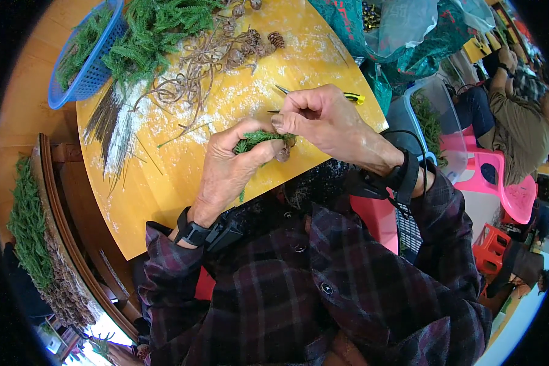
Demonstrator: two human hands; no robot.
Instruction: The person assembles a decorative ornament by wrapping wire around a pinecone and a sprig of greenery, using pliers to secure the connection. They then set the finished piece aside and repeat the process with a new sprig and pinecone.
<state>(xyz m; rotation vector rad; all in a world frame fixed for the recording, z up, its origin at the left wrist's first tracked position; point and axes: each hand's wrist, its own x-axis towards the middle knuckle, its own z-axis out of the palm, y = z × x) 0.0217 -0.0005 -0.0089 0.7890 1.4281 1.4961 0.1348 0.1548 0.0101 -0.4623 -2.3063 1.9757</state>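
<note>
My left hand [222, 165] is closed around a green artificial pine sprig [255, 141], held low over the near edge of the yellow table [165, 210]. A small brown piece [283, 154], perhaps a cone, shows by its fingertips. My right hand [335, 125] meets the left at the sprig, thumb and fingers pinched together. What sits in that pinch is too small to make out. Behind the right hand lies a pointed tool with a yellow-and-black handle [355, 97], likely pliers, partly hidden by the hand.
Curly brown stems [186, 85] and pine cones [276, 40] lie at the back among white flakes. Green sprigs [158, 33] are heaped beside a blue basket [88, 85]. Thin dark wires [107, 116] lie left. Green plastic bags [402, 61] stand right; a person [512, 122] sits beyond.
</note>
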